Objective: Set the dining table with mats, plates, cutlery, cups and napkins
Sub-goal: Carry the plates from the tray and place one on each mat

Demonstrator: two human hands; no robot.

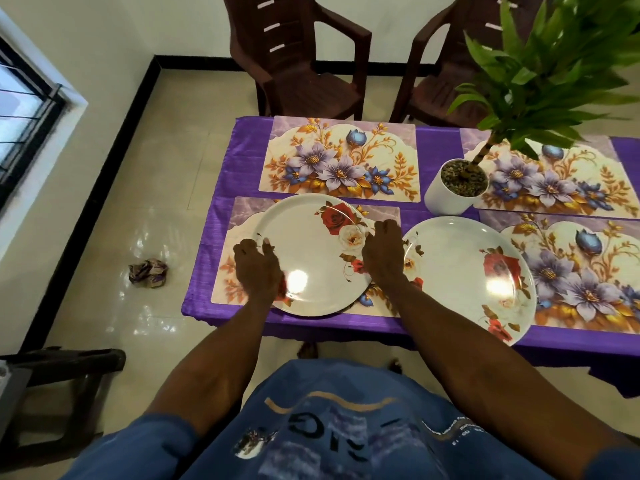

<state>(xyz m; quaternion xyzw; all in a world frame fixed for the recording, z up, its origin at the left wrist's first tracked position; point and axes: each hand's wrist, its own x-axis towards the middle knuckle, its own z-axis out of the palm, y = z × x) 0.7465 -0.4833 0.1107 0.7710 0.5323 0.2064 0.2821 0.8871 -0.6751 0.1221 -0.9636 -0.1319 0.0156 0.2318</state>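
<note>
The table (207, 271) is covered with a purple cloth, and four floral mats are laid on it in two rows. Each mat is set with its long axis running from 9 o'clock to 3 o'clock. The near-left mat (239, 216) carries a round white plate (311, 237), whose rose print is positioned at its 1 o'clock rim. The plate lies flat, overhanging the mat's near edge slightly.

The left hand (258, 268) is placed on the plate's 8 o'clock rim. Its fingers are loosely curled over the edge, with the thumb resting on the upper face. The right hand (382, 252) is placed at the plate's 3 o'clock rim, fingers curled downward over the edge. A firm grip cannot be confirmed for either hand; contact with the rim is visible on both sides.

A second plate (460, 271) is located at 3 o'clock of the first, just beside it, resting partly on the cloth and partly on the near-right mat (588, 271). Its red flower is turned towards 3 o'clock.

The far-left mat (341, 157) is bare. At 12 o'clock of the second plate a white pot (446, 199) holding a green plant overlaps the far-right mat (554, 181). Two brown chairs (294, 71) are positioned beyond the table. A crumpled wrapper (148, 273) lies on the floor at 9 o'clock.
</note>
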